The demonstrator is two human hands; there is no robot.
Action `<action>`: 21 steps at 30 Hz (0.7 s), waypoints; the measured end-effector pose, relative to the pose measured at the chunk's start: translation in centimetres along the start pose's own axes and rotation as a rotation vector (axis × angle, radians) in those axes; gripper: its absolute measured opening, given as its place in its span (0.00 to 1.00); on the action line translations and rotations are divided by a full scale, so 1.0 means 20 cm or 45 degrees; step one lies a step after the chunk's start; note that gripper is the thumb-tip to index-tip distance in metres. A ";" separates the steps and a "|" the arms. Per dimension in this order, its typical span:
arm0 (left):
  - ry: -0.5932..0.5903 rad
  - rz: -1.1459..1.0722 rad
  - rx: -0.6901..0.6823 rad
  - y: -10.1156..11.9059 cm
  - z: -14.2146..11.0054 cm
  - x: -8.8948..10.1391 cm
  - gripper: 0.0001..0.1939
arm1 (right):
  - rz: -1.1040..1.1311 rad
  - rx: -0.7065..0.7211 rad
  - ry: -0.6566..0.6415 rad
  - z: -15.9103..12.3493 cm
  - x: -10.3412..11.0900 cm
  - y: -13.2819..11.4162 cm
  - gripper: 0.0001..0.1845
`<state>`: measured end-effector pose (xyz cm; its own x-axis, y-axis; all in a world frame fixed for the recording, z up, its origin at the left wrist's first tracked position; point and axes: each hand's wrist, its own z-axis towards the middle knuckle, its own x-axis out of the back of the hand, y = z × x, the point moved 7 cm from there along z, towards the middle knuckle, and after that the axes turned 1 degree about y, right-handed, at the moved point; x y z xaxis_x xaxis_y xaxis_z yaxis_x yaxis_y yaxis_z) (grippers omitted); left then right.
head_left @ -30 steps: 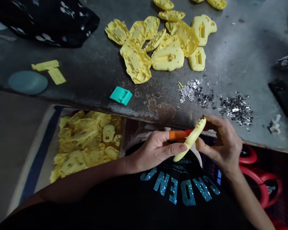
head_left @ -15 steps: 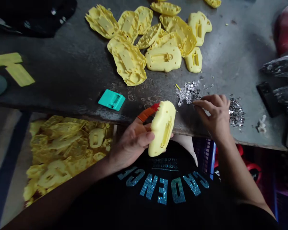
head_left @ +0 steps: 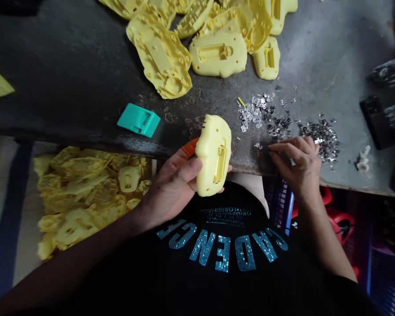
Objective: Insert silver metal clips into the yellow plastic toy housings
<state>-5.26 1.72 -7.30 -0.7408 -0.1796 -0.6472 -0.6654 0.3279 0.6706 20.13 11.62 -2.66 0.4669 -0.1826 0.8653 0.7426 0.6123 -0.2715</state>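
Observation:
My left hand [head_left: 174, 182] is closed round a yellow plastic shell [head_left: 212, 162], tilted upright at the table's front edge. Its outer face with a long battery slot is turned toward me. An orange covering [head_left: 190, 147] shows on one finger of that hand, partly behind the shell. To the right, my right hand [head_left: 298, 162] is over the table edge with thumb and forefinger pinched together; anything between the tips is too small to make out. Just beyond it lie small shiny metal pieces [head_left: 255, 112] and a darker heap of metal pieces [head_left: 322, 136].
Several yellow shells [head_left: 161, 61] lie loosely piled at the back of the grey table [head_left: 69, 96]. A teal plastic part [head_left: 138, 120] rests left of my hands. Below the edge is a heap of yellow shells [head_left: 85, 188]. A dark phone-like object [head_left: 375, 120] lies at right.
The view has tipped and shifted, so the table things sit higher in the picture. My right hand has drawn back from the metal pieces toward the table edge. The shell stays in my left hand.

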 end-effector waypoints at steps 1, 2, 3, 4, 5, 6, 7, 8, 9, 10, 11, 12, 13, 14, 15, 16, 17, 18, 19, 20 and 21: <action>0.002 0.007 -0.004 0.00 0.00 -0.01 0.34 | -0.004 -0.011 -0.009 0.00 -0.02 0.00 0.04; 0.003 0.015 -0.007 0.00 -0.01 -0.01 0.34 | -0.012 -0.023 -0.020 0.01 -0.04 0.00 0.04; 0.004 0.025 -0.007 0.00 -0.01 -0.02 0.34 | -0.021 -0.032 -0.033 0.01 -0.06 -0.01 0.05; 0.012 0.034 -0.005 0.00 -0.01 -0.02 0.34 | -0.026 -0.039 -0.050 0.02 -0.08 -0.01 0.05; 0.022 0.038 -0.003 -0.01 -0.02 -0.02 0.35 | -0.030 -0.040 -0.070 0.03 -0.10 -0.01 0.06; 0.024 0.037 0.001 -0.01 -0.02 -0.01 0.35 | -0.034 -0.035 -0.091 0.04 -0.11 -0.01 0.06; 0.016 0.031 0.003 -0.01 -0.02 -0.02 0.35 | -0.038 -0.024 -0.110 0.05 -0.13 -0.01 0.07; 0.005 0.023 0.004 -0.02 -0.02 -0.02 0.35 | -0.038 -0.009 -0.128 0.07 -0.14 -0.01 0.07; -0.008 0.015 0.004 -0.02 -0.03 -0.03 0.35 | -0.035 0.006 -0.143 0.08 -0.14 -0.01 0.06; -0.026 0.009 0.005 -0.02 -0.03 -0.03 0.35 | -0.029 0.015 -0.153 0.09 -0.15 -0.01 0.06; -0.043 0.006 0.010 -0.03 -0.03 -0.04 0.35 | -0.017 0.020 -0.162 0.10 -0.14 -0.01 0.05; -0.057 0.003 0.020 -0.03 -0.03 -0.06 0.35 | 0.002 0.024 -0.177 0.11 -0.14 -0.01 0.05; -0.072 -0.001 0.037 -0.04 -0.03 -0.07 0.35 | 0.023 0.029 -0.195 0.10 -0.14 -0.01 0.05; -0.090 -0.008 0.055 -0.05 -0.03 -0.08 0.36 | 0.046 0.038 -0.214 0.09 -0.13 -0.01 0.05; -0.106 -0.014 0.074 -0.05 -0.03 -0.09 0.36 | 0.066 0.051 -0.229 0.08 -0.12 -0.01 0.05; -0.120 -0.021 0.086 -0.06 -0.03 -0.10 0.36 | 0.077 0.071 -0.235 0.05 -0.11 -0.01 0.06; -0.127 -0.028 0.089 -0.06 -0.03 -0.11 0.35 | 0.075 0.091 -0.226 0.02 -0.09 -0.01 0.07; -0.135 -0.034 0.086 -0.06 -0.03 -0.11 0.35 | 0.064 0.112 -0.200 -0.01 -0.06 0.00 0.08; -0.140 -0.035 0.083 -0.06 -0.03 -0.11 0.35 | 0.049 0.135 -0.168 -0.05 -0.04 0.00 0.08; -0.144 -0.032 0.081 -0.07 -0.03 -0.12 0.34 | 0.036 0.156 -0.137 -0.09 -0.02 0.01 0.09; -0.149 -0.026 0.089 -0.07 -0.03 -0.12 0.34 | 0.030 0.173 -0.115 -0.13 0.01 0.02 0.08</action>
<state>-2.66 1.07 -6.52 -0.7086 -0.0792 -0.7012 -0.6693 0.3900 0.6324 21.66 9.84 -3.74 0.4339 -0.1005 0.8953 0.6572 0.7151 -0.2382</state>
